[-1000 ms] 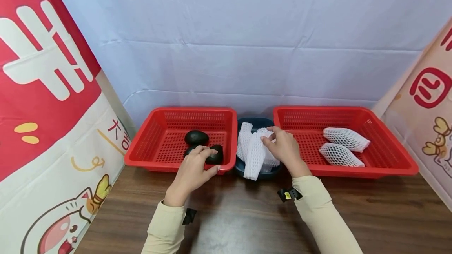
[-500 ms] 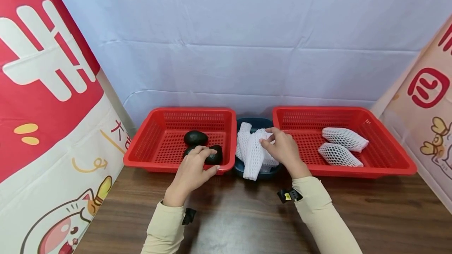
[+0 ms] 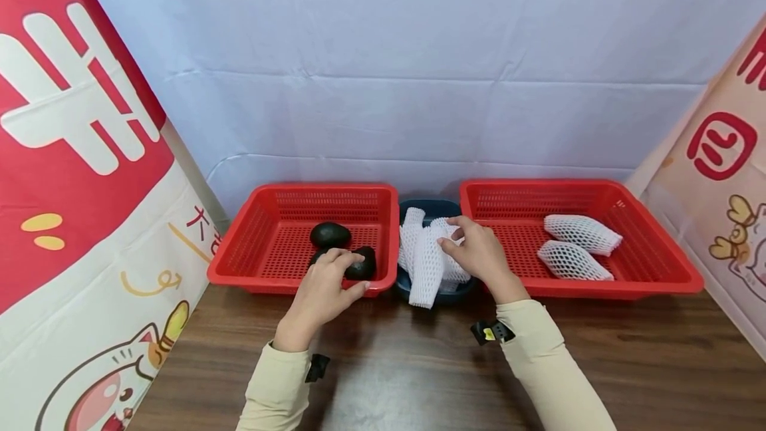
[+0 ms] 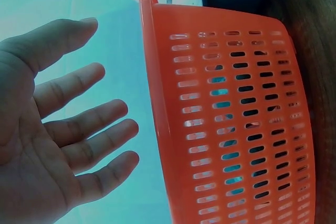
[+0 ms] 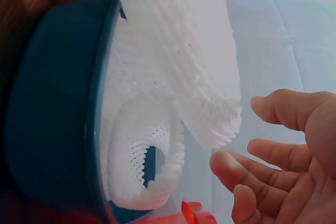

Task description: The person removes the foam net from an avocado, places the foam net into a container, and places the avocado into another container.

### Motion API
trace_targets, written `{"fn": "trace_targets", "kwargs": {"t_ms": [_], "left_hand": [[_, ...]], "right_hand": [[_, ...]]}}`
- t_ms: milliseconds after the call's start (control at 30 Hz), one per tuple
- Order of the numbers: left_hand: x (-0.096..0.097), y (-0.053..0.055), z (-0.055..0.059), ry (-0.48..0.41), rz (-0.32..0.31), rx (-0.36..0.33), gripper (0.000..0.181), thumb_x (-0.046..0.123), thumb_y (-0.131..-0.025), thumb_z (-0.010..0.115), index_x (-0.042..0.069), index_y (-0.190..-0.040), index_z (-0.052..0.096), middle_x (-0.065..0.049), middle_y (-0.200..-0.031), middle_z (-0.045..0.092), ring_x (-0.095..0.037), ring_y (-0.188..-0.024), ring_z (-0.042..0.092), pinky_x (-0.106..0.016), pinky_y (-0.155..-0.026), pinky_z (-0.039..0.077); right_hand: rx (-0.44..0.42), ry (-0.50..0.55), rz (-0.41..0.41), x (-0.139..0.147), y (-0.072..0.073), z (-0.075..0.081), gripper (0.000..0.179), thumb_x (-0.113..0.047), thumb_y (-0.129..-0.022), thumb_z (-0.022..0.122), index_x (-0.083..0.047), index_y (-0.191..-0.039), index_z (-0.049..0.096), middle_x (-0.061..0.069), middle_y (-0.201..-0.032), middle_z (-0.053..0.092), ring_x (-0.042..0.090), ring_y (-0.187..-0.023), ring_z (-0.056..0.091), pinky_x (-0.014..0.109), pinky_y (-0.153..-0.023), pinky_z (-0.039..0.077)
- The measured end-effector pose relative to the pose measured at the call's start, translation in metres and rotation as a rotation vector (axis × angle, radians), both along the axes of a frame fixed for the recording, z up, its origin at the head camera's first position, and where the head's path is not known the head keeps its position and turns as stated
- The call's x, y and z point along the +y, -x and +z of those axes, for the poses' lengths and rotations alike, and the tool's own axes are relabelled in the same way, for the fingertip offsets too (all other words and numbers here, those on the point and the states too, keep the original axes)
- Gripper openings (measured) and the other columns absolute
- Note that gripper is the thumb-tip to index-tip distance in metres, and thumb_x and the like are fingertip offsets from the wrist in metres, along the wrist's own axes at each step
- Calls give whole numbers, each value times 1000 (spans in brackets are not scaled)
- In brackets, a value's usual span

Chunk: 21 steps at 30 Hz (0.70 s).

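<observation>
My left hand [image 3: 323,288] hovers over the near edge of the left red basket, fingers spread in the left wrist view and holding nothing. Dark avocados lie beyond it: one avocado [image 3: 330,235] at the back, another avocado [image 3: 362,265] by the fingertips, a third partly hidden behind the hand. My right hand [image 3: 479,251] is over the dark blue bin [image 5: 58,108], thumb and fingers apart. White foam net sleeves fill that bin. The topmost foam sleeve [image 3: 426,268] leans over its front rim, and in the right wrist view its end lies just short of my fingertips.
The left red basket [image 3: 239,255] and right red basket [image 3: 664,251] flank the bin on a brown wooden table [image 3: 407,364]. Two sleeved fruits [image 3: 577,260] lie in the right basket. A pale cloth [image 3: 383,85] hangs behind, with printed banners at both sides.
The top foam sleeve has slipped slightly down and left, away from my right fingertips. Both hands stay nearly in place, and the head view shifts slightly.
</observation>
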<state>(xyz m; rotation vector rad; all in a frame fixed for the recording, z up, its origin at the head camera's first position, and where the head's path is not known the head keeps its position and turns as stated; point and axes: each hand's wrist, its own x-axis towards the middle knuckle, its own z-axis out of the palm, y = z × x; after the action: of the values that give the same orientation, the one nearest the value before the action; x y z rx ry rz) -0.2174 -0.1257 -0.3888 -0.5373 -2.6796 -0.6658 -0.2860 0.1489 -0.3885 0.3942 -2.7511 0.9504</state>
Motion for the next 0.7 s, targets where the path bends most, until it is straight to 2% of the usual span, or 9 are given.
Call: {"fn": "trace_targets", "kwargs": {"t_ms": [533, 700], "left_hand": [[-1, 1, 1, 8, 1, -2, 37, 22, -75, 77, 12, -109, 66, -8, -107, 58, -24, -91, 57, -40, -76, 49], [4, -5, 2, -15, -27, -20, 40, 24, -75, 78, 12, -111, 66, -7, -110, 58, -22, -95, 57, -38, -77, 49]], "right_hand": [[-13, 13, 16, 0, -1, 1, 46, -24, -84, 67, 0, -121, 56, 16, -95, 64, 29, -81, 61, 43, -66, 50], [-40, -31, 53, 8, -9, 6, 47, -24, -83, 69, 0, -122, 55, 19, -100, 63, 29, -82, 61, 43, -66, 50]]}}
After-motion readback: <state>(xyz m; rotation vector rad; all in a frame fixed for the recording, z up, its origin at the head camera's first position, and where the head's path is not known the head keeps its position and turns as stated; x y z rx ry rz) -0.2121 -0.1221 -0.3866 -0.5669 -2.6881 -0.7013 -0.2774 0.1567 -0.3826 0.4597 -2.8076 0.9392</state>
